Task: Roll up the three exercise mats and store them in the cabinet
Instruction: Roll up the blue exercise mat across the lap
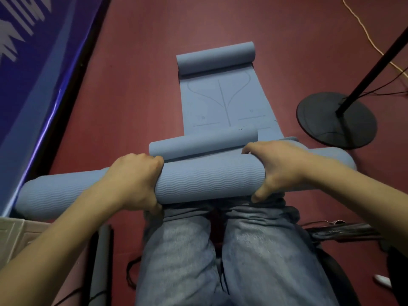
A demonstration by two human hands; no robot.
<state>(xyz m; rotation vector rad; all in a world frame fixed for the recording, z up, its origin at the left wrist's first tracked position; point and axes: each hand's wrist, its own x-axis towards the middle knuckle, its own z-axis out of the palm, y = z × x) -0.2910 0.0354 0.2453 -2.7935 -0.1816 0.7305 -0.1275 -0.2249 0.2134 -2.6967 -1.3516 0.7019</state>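
Blue ribbed foam: a fully rolled mat (207,180) lies across the person's denim knees, left hand (134,184) and right hand (278,171) each curled round it, probably to keep the coil tight for carrying. Beyond, touching it, a second mat (227,102) rests on the red floor (132,85), curled at both ends, not yet rolled. No cabinet is visible.
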